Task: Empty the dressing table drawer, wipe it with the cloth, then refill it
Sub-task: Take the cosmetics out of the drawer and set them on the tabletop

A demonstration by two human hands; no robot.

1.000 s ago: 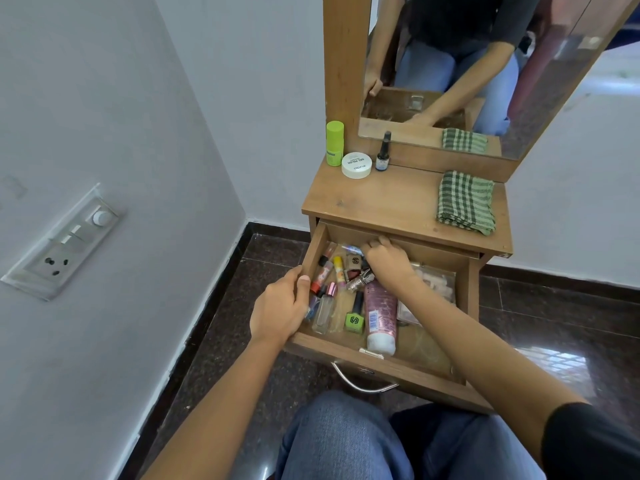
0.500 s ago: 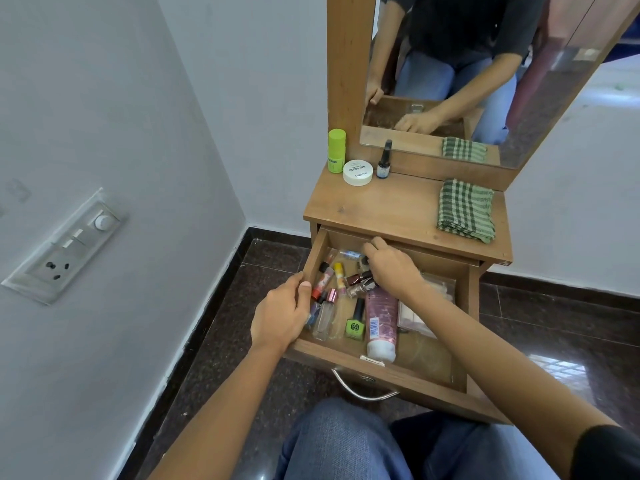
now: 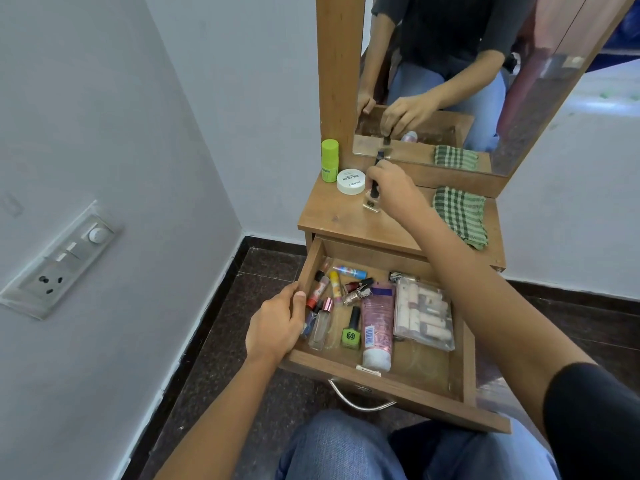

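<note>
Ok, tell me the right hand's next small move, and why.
Probably release the small bottle: the right hand pinches its cap, and its base looks set on the tabletop beside the white jar. Many items lie in the drawer.

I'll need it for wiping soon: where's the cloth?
Head view: the cloth lies on the tabletop, far right, below the mirror, right of the right hand.

The wooden drawer [image 3: 433, 400] stands pulled out with a pink tube [image 3: 377, 327], a green nail polish bottle [image 3: 350, 336] and a clear pouch [image 3: 424, 313] lying inside, a small bottle [image 3: 371, 203] stands upright on the bench [image 3: 346, 223] toward its left rear corner, and the folded green checked cloth [image 3: 460, 216] lies at its right edge.
</note>
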